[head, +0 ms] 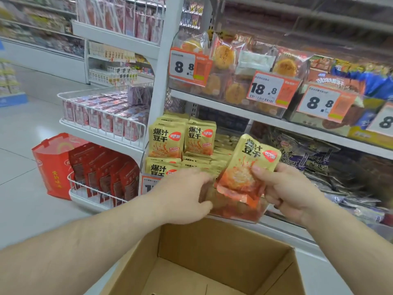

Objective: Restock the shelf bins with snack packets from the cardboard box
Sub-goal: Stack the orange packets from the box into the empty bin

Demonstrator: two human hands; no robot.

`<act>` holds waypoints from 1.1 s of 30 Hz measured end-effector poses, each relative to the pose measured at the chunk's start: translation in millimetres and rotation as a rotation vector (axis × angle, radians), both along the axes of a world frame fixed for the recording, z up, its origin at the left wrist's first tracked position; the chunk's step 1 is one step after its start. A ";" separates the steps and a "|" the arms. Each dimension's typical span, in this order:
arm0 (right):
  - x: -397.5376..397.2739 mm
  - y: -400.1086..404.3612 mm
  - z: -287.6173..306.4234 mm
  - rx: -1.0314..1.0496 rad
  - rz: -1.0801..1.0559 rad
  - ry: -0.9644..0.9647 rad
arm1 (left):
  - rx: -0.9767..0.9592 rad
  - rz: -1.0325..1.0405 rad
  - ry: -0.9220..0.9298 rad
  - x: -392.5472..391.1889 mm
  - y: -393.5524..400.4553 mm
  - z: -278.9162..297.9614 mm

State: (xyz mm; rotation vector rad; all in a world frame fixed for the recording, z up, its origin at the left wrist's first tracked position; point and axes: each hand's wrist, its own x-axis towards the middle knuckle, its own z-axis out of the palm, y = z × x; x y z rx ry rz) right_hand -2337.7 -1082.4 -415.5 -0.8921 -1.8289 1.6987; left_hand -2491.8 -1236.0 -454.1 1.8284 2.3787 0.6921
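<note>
My right hand (285, 188) grips a yellow-and-orange snack packet (248, 165), tilted, just in front of the clear shelf bin (244, 216). My left hand (187, 194) holds the left side of the bin's front wall, fingers curled over its rim beside the packet. Inside the bin stand several matching yellow packets (182, 141), upright in rows. The open cardboard box (214, 241) sits directly below my arms; the part of its inside that shows is bare brown card.
Clear bins of round pastries (229, 67) with orange price tags (272, 88) fill the shelf above. Dark snack bags (308, 154) lie right of the yellow packets. At left, white wire baskets (102, 124) hold pink and red packs, beside a red bag (53, 162) on the floor.
</note>
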 end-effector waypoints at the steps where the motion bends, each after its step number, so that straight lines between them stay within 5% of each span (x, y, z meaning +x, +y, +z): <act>1: -0.7 6.2 9.2 0.036 -0.046 0.041 | -0.025 0.020 0.216 -3.9 2.3 -0.3; 4: -10.5 13.5 26.2 0.175 -0.089 0.100 | -0.074 0.065 0.459 -11.5 18.9 -7.6; 13: -48.7 25.8 26.6 0.585 -0.059 0.067 | -0.093 0.163 0.399 -30.5 54.3 -30.0; 33: -104.9 37.9 8.5 0.768 0.027 -0.100 | 0.108 0.168 0.441 -35.6 54.4 -44.1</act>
